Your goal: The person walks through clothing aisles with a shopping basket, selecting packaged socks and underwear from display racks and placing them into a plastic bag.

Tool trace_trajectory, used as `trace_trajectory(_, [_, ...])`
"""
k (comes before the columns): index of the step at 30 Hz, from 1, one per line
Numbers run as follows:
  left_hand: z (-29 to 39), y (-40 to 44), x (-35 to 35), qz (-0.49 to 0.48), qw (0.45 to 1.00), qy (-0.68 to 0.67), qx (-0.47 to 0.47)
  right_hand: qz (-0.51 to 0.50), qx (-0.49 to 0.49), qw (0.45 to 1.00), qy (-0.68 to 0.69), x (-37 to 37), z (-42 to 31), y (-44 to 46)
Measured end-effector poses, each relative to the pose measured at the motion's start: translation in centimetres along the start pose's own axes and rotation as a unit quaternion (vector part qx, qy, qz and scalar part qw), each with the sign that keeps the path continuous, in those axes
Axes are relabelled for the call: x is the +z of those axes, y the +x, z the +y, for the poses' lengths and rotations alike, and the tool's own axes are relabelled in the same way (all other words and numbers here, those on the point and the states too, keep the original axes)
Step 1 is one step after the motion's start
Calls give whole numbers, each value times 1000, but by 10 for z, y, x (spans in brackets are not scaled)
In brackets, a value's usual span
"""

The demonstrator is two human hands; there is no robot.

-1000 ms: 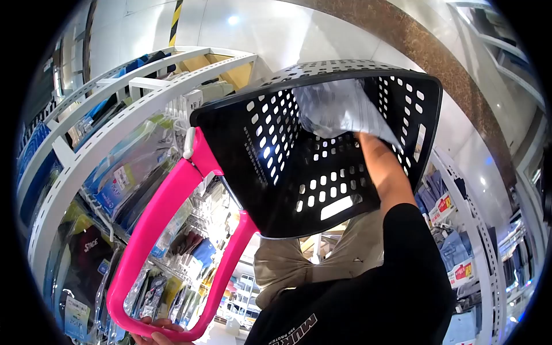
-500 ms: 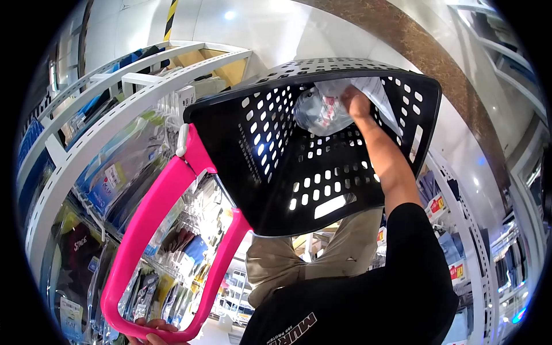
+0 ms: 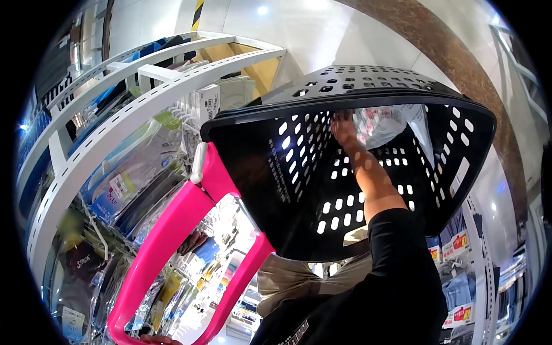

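Note:
A black perforated shopping basket (image 3: 276, 247) is tilted with its mouth toward me. My left hand (image 3: 160, 339), mostly cut off by the bottom edge, is wrapped round the basket's pink handle (image 3: 155, 247). Deep in the basket, my right hand (image 3: 344, 127) is beside the left wall, its fingers stretched out and shaded under the rim. A clear plastic bag (image 3: 379, 123) with red and white contents lies just right of that hand. Something white and flat (image 3: 418, 129) rests by the basket's right wall. Whether my fingertips touch the bag or the wall I cannot tell.
On the left stands a white metal rack (image 3: 144, 92) hung with packaged clothing (image 3: 123, 184). More shelving with red and yellow price tags (image 3: 457, 244) is at the right. A shiny pale floor (image 3: 368, 34) with a brown band (image 3: 443, 49) lies beyond the basket.
My right hand has moved from the right side of the plastic bag to its left side. Basket and handle appear farther right and lower in view. My left hand stays on the handle.

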State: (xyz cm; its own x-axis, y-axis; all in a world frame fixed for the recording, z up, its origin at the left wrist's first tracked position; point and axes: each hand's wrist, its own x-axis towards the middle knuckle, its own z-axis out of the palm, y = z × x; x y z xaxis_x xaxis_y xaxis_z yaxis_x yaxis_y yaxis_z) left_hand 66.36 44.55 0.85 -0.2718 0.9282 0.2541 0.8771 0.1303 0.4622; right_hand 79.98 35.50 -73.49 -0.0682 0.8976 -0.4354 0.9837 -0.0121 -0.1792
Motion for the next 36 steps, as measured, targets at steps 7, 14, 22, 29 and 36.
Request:
trace_trajectory(7, [-3, -1, -16, -46, 996, 9, -82, -32, 46, 955, 290, -94, 66, -36])
trace_trajectory(14, [51, -11, -5, -182, 972, -109, -100, 127, 221, 870, 423, -191, 147, -105])
trace_trajectory(22, [54, 2, -20, -313, 910, -207, -176, 203, 389, 637, 634, -288, 133, -168])
trace_trajectory(29, [53, -2, -15, -371, 862, -288, -191, 272, 357, 561, 695, -392, 91, -219])
trace_trajectory(36, [73, -31, -24, -406, 798, -369, -249, 280, 423, 581, 636, -505, 49, -283])
